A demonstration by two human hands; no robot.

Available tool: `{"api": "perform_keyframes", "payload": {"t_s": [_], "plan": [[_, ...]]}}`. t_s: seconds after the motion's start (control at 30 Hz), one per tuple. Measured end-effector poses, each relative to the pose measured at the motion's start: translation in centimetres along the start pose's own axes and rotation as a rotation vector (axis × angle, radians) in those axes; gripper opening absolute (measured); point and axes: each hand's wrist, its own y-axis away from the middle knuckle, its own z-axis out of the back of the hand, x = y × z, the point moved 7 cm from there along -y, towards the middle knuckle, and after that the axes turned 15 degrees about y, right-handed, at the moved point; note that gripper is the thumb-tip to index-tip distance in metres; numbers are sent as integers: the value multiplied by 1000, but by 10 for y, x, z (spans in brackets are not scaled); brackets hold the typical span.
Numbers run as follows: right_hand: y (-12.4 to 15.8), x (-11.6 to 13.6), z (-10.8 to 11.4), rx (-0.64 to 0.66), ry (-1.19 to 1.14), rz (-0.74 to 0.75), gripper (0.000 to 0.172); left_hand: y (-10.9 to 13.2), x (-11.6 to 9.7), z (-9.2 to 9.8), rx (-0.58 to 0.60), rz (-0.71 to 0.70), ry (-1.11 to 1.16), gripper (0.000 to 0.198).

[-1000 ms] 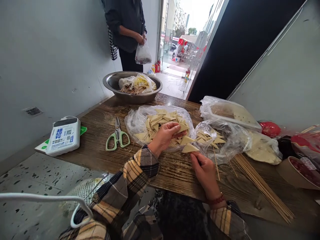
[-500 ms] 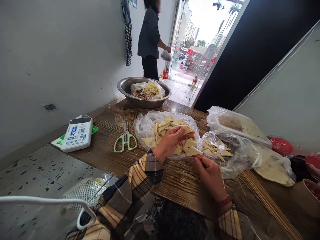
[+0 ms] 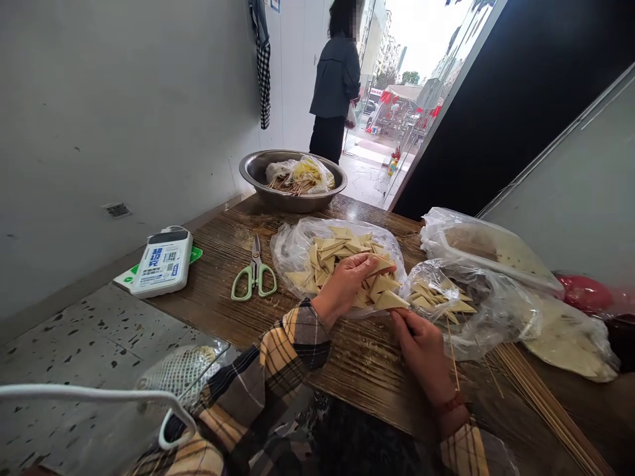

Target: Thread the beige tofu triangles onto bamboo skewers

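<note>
My left hand (image 3: 347, 285) lies on an open plastic bag of pale triangular tofu slices (image 3: 327, 251), its fingers closed on one slice (image 3: 383, 266). My right hand (image 3: 423, 347) is closed around a skewer stick below a stack of triangle slices (image 3: 389, 299) that sits at its fingertips. A second clear bag (image 3: 461, 301) just right of the hands holds more triangles with a thin bamboo skewer (image 3: 452, 354) sticking out of it.
Green-handled scissors (image 3: 255, 277) lie left of the bag on the wooden table (image 3: 357, 363). A steel basin (image 3: 258, 173) with bagged skewers stands at the far edge. Loose bamboo skewers (image 3: 546, 403) lie right. A white device (image 3: 161, 262) sits left. A person (image 3: 336, 82) stands by the doorway.
The person at the back has turned and walked toward the doorway. My hands stay at the tofu bag; the stacked triangles sit a little closer to my left fingers.
</note>
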Motion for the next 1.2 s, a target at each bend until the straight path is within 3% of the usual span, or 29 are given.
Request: {"api": "perform_keyframes", "payload": {"t_s": [0.37, 0.6, 0.87, 1.2], "plan": [[0, -2, -5, -14, -37, -35, 32, -2, 6, 3, -14, 45, -77, 31], [-1, 1, -6, 29, -127, -86, 33, -3, 0, 2, -52, 29, 81, 37], [-2, 3, -10, 68, -219, -94, 33, -4, 9, 3, -26, 133, 44, 33], [-4, 3, -10, 66, -233, -53, 28, -8, -3, 7, -59, 58, -34, 25]]}}
